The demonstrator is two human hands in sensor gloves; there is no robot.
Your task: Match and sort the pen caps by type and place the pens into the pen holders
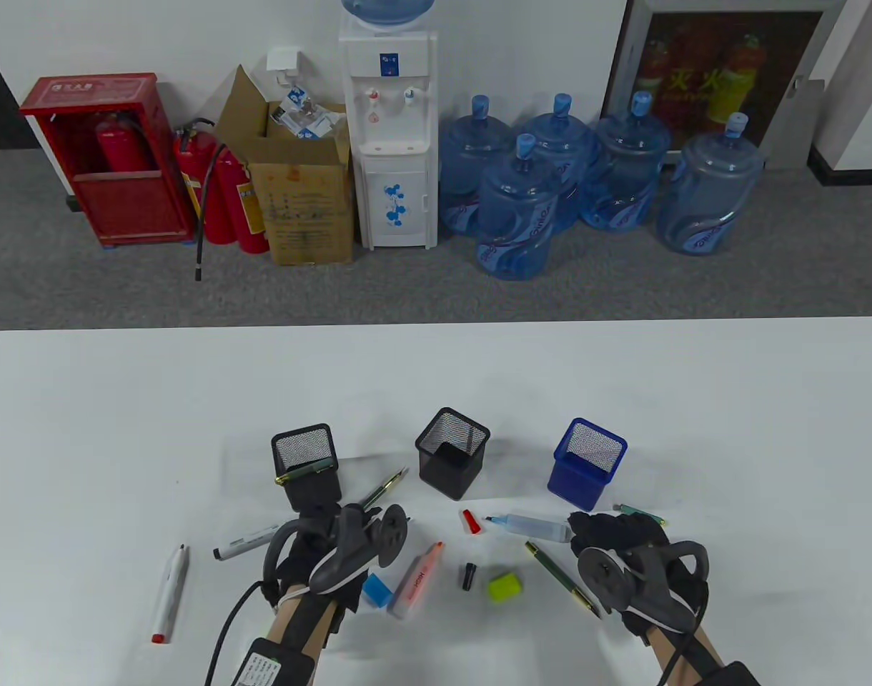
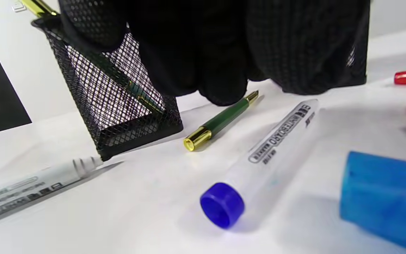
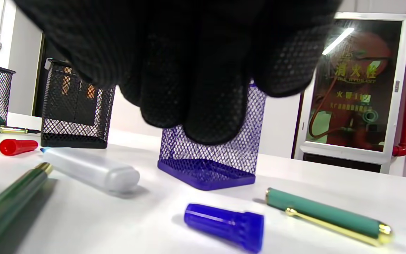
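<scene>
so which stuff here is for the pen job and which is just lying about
Job: three holders, green pens, markers, highlighter, red cap, black cap, blue cap.
Lying about: extinguishers, box, water dispenser, water bottles.

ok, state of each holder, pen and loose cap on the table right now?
left black holder: upright, one green pen inside
middle black holder: upright, looks empty
blue holder: upright, empty
green pen: lying flat
highlighter: lying, capped
red cap: loose
blue cap: loose
left hand: holds nothing
right hand: holds nothing
</scene>
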